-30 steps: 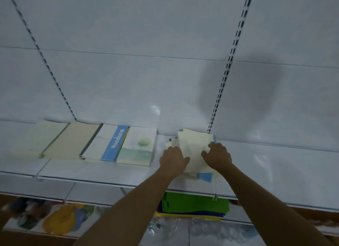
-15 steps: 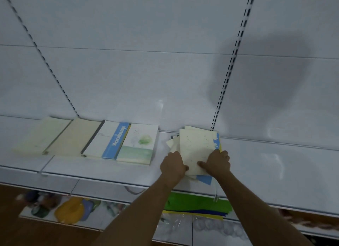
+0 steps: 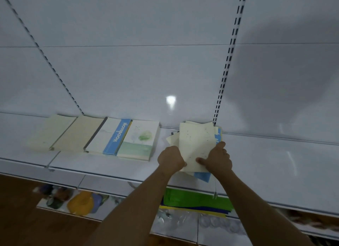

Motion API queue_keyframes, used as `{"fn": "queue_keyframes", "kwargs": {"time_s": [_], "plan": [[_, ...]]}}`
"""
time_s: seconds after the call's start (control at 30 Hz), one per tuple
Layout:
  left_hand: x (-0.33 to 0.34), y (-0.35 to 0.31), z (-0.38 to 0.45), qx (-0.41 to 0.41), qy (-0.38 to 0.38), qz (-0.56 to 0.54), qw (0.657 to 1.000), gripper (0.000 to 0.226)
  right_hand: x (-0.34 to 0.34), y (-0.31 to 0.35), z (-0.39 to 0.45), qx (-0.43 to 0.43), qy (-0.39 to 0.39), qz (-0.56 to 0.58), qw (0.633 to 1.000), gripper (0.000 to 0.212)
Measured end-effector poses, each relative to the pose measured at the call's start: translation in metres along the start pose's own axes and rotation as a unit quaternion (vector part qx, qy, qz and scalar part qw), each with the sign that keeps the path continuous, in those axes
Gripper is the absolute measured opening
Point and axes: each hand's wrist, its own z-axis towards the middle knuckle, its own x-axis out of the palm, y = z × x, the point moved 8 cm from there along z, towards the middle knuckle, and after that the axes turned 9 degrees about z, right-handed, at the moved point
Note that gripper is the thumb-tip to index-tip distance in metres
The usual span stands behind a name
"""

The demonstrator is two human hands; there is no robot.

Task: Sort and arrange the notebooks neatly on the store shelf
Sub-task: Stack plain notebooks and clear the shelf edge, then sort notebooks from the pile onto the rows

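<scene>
Both my hands are closed on the near end of the loose pile of notebooks (image 3: 197, 144). My left hand (image 3: 171, 160) pinches the pile's near-left corner with the fingers curled under, and my right hand (image 3: 218, 158) clamps the near-right edge, thumb lying flat on the top cream cover (image 3: 194, 141) and index finger stretched up along the side. I hold it from both sides like this, I judge, so I can square the edges together, because the pile is ragged: just under my hands a blue cover (image 3: 202, 176) sticks out toward me, and beyond my left knuckles a few cream corners fan out to the left.

The pile rests on the white shelf (image 3: 275, 163), its far end close to the back panel at the foot of the slotted upright (image 3: 227, 62). To the right of my grip the shelf is bare.

Well to the left of my left hand, with a strip of shelf between, lies the row already laid flat side by side: the green-and-white notebook (image 3: 137, 141) nearest me, then the one with the blue band (image 3: 108, 136), then a tan one (image 3: 78, 133) and a pale cream one (image 3: 49, 132) farthest off. They touch edge to edge, so I think my pile belongs next in that line or sorted onto it.
</scene>
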Motion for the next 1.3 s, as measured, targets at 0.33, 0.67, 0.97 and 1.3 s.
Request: {"fn": "queue_keyframes", "kwargs": {"time_s": [0.33,0.67,0.97,1.3], "plan": [[0.001,-0.002,0.002,0.050,-0.009,0.004,0.999,0.052,0.003,-0.010,0.002,0.004,0.023,0.000,1.000,0.091],[-0.008,0.003,0.004,0.121,-0.019,-0.143,0.982,0.036,-0.013,-0.006,-0.011,-0.039,-0.015,0.104,0.994,0.071],[-0.038,0.008,0.003,0.118,-0.040,-0.283,0.951,0.027,-0.032,0.021,-0.009,-0.074,-0.063,0.206,0.974,0.029],[-0.072,0.143,0.022,-0.015,-0.118,-0.295,0.948,0.015,0.064,0.126,-0.022,-0.134,0.012,0.182,0.974,0.024]]}}
